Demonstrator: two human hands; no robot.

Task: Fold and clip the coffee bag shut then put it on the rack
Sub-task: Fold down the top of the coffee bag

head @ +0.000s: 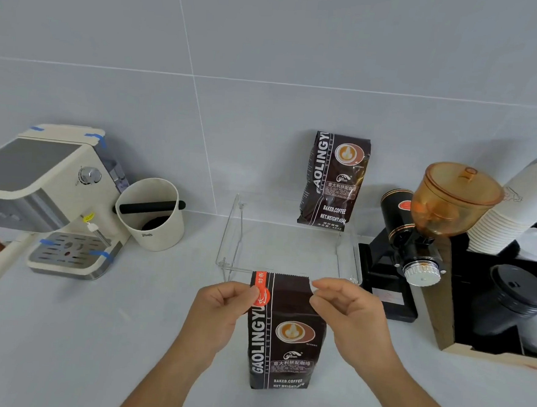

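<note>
A clear rack (289, 252) stands on the tabletop (93, 334) just behind the bag (283, 331), bearing a second bag (335, 182) at its back right. A grinder (417, 233) stands right, an espresso machine (48, 200) and knock box (150, 214) left. The bag stands upright; left hand (221, 308) and right hand (345, 310) pinch its top corners, fingers (317, 299) closed on the edges.

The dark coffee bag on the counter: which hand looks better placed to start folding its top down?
Probably neither alone. The left hand pinches the dark coffee bag at its top left corner, the right hand the top right, so both are evenly set.
</note>
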